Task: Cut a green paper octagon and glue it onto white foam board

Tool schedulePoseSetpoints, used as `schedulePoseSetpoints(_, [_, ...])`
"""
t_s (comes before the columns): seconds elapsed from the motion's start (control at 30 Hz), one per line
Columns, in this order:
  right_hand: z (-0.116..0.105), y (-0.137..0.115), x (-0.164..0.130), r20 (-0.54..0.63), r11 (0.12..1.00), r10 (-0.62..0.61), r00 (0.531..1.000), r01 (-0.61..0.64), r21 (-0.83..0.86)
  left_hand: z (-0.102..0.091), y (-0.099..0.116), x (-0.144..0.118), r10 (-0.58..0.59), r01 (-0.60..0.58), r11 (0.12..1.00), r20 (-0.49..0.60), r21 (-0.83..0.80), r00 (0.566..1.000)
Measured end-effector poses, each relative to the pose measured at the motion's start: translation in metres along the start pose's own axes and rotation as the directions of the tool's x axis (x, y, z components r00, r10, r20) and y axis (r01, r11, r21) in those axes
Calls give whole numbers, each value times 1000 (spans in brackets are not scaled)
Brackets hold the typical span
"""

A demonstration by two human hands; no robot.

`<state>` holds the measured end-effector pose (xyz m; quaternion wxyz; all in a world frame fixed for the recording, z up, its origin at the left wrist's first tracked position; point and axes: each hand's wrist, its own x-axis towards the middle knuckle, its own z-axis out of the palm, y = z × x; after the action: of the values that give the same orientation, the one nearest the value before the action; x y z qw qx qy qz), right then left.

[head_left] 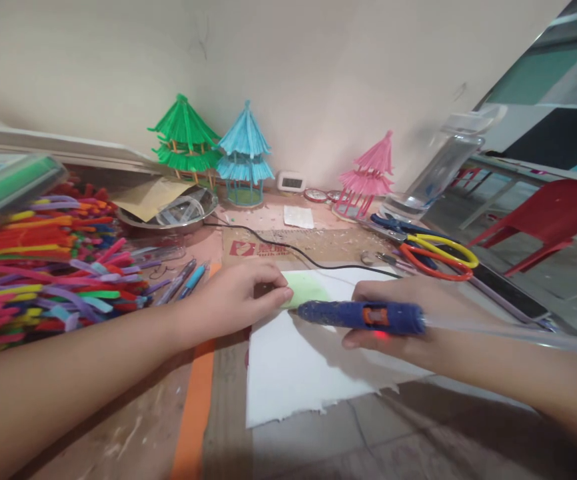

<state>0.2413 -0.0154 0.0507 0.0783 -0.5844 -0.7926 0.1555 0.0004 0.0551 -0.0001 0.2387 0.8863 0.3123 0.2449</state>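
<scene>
My right hand (pixel 408 308) grips a blue hot glue gun (pixel 363 315), laid sideways with its nozzle pointing left at a small pale green piece (pixel 309 288). My left hand (pixel 241 293) pinches the left edge of that green piece with fingers closed on it. Both rest over a white sheet of paper (pixel 298 373) on the worktable. A clear glue stick sticks out of the gun's back end to the right.
A heap of coloured pipe cleaners (pixel 43 267) lies at left. Green (pixel 184 137), blue (pixel 245 157) and pink (pixel 368 177) pagoda models stand by the wall. Scissors (pixel 436 253), a metal bowl (pixel 168 213), pens (pixel 186 280), a clear bottle (pixel 443 167) and a black cable (pixel 288 250) lie around.
</scene>
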Motion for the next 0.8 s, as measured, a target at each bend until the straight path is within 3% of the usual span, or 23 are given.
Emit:
schedulePoseSetpoints(0.17, [1, 1, 4, 1, 998, 55, 998, -55, 8, 1, -1, 0, 38, -38, 999, -9, 21, 999])
schedulePoseSetpoints(0.33, [-2, 8, 8, -47, 970, -45, 998, 55, 236, 0, -1, 0, 22, -22, 1000, 2, 16, 1000])
schedulePoseSetpoints(0.47, [-5, 20, 18, -82, 939, 7, 997, 21, 344, 0, 0, -1, 18, -18, 1000, -15, 12, 1000])
schedulePoseSetpoints(0.53, [-4, 28, 24, -118, 912, -25, 993, 71, 405, 0, 1, -3, 24, -22, 999, -48, 32, 999])
schedulePoseSetpoints(0.67, [3, 36, 33, -237, 757, -104, 966, 231, 611, 2, 4, -12, 125, -83, 978, -217, 191, 968])
schedulePoseSetpoints(0.8, [10, 32, 34, -225, 729, -50, 973, 190, 658, 7, 8, -19, 300, -182, 892, -241, 413, 923])
